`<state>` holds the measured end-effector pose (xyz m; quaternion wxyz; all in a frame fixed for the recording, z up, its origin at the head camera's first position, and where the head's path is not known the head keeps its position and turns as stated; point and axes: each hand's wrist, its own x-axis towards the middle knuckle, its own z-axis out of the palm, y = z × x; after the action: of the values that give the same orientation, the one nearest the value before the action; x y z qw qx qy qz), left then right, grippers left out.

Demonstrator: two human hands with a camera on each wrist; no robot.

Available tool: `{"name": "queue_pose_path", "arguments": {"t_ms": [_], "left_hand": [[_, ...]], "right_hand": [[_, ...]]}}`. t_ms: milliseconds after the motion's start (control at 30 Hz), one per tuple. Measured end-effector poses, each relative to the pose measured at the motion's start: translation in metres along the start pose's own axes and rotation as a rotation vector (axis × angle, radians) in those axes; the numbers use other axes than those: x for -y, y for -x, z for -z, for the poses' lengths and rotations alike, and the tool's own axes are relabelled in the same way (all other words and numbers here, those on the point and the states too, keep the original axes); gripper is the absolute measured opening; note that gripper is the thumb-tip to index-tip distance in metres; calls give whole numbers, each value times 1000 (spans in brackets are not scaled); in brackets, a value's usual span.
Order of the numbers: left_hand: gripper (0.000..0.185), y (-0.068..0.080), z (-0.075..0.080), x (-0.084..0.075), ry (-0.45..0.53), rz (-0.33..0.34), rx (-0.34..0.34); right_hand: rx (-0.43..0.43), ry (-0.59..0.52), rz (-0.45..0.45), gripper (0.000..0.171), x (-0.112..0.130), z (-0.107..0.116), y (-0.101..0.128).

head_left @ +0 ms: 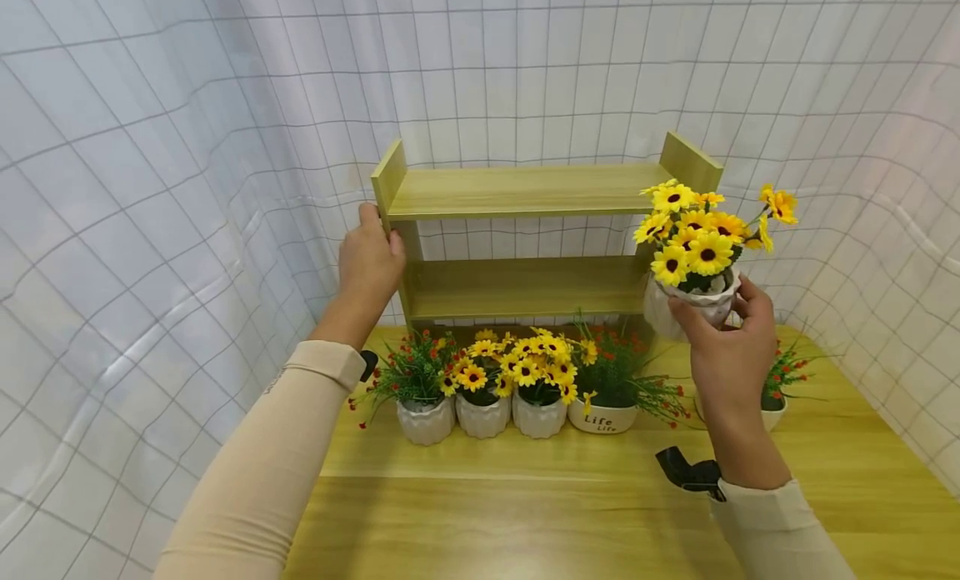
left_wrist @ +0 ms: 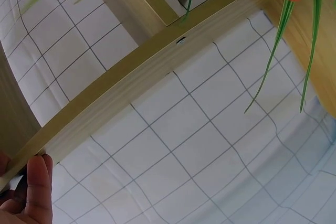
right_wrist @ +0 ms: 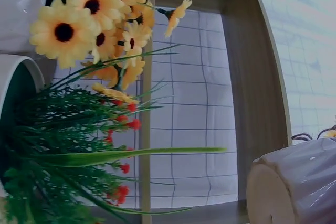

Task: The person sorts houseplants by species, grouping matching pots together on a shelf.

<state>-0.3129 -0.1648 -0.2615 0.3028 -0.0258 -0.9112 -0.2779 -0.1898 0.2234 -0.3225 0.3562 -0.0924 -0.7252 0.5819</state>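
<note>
A two-tier wooden shelf stands at the back of the table. My left hand grips the edge of its left side panel, thumb on the near side; the left wrist view shows this panel edge running up from the fingertips. In my right hand is a white flowerpot with yellow artificial daisies, held in the air before the shelf's right end. The right wrist view catches the base of this flowerpot, while the hand itself does not show there.
Below the shelf stands a row of white pots: one with red-flowered greenery, two with yellow daisies, and an oval pot lettered "Life". Another red-flowered plant is partly behind my right hand. A grid-patterned curtain encloses the table.
</note>
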Motion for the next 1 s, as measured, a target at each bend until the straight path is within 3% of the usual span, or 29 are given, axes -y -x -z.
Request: {"name": "queue_pose_path", "arguments": {"t_ms": [233,700,1000], "left_hand": [[30,2,-1,0,-10,-4,-17],[28,2,0,-1,3,-28,-32],[29,2,1,-2,-13,-11,-12]], "right_hand": [[20,-66,5,78,15,-10,-16],[-26,-196,145,72,34,-22,-50],[-34,-176,164,71,54,-31,-64]]}}
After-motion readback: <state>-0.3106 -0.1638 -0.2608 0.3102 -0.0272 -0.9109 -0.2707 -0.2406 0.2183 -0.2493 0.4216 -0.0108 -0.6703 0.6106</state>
